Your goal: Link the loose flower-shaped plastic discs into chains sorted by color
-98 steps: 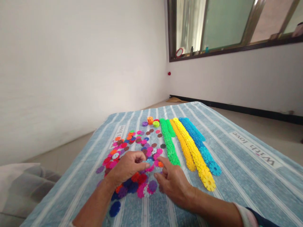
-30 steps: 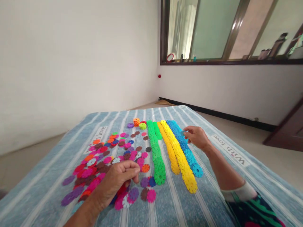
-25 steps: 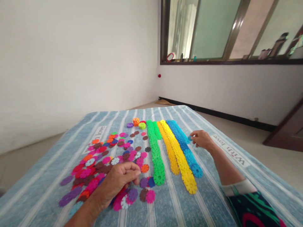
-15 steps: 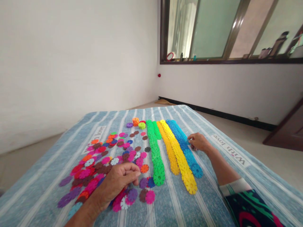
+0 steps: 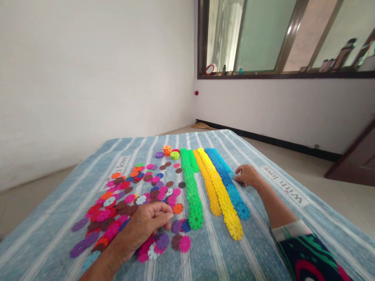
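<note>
My left hand (image 5: 146, 223) rests loosely curled over a pile of mixed notched plastic discs (image 5: 108, 214); no disc shows in its fingers. On the right, my right hand (image 5: 246, 175) is at the outer edge of a row of overlapping blue discs (image 5: 222, 168). Its fingertips pinch or press a lighter blue disc (image 5: 231, 175) lying against that row; the grip is partly hidden. Left of the blue row run two yellow rows (image 5: 222, 195), one longer than the other. Beyond them lie a long green row (image 5: 191, 191) and a short green row (image 5: 193, 162).
An orange stack (image 5: 166, 150), a lime stack (image 5: 175, 155) and a purple stack (image 5: 159, 155) stand near the far edge. Loose discs, such as a pink one (image 5: 184, 244), lie beside my left hand. A striped blue cloth (image 5: 263, 249) covers the table.
My right hand has shifted slightly right, and its fingers have straightened a little at the blue row. The left hand stays where it was.
</note>
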The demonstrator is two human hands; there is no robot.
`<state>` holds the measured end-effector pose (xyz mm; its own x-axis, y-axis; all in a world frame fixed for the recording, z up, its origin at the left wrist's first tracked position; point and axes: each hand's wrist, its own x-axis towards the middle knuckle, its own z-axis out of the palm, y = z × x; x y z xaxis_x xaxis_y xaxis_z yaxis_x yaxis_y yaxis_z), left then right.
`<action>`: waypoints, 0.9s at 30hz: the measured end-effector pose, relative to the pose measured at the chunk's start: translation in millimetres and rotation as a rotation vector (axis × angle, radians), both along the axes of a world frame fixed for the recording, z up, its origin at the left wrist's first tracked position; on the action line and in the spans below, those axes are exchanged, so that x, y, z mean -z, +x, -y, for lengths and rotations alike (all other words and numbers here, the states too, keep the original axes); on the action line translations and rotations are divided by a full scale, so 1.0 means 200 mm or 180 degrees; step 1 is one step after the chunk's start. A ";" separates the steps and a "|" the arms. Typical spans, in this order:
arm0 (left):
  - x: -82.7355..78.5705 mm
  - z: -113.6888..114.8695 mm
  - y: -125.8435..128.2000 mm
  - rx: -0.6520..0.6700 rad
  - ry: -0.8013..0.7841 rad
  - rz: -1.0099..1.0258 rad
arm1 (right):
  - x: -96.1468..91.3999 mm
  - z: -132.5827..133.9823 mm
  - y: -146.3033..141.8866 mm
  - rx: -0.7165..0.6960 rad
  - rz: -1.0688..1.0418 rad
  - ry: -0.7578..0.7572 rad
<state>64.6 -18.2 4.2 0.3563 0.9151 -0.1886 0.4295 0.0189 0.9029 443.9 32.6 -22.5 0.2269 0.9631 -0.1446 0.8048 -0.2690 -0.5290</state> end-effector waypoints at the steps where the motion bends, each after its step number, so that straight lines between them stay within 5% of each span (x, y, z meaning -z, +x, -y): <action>1: 0.00 0.00 0.00 -0.0004 -0.0007 -0.0012 | 0.00 0.00 0.00 -0.0001 0.0029 -0.0029; 11: -0.07 -0.02 -0.08 -0.0343 0.0228 0.0114 | 0.02 0.02 0.00 -0.0081 0.0097 0.0122; 17: -0.04 -0.08 -0.19 -0.0702 0.0972 -0.0390 | -0.06 0.05 -0.05 -0.0191 0.0220 0.0318; 22: 0.03 -0.09 -0.19 0.0089 0.1752 -0.1235 | -0.15 0.10 -0.31 -0.0603 0.0342 0.0668; 27: 0.07 -0.11 -0.19 0.0361 0.2246 -0.1999 | -0.15 0.32 -0.73 -0.1823 0.0218 0.1174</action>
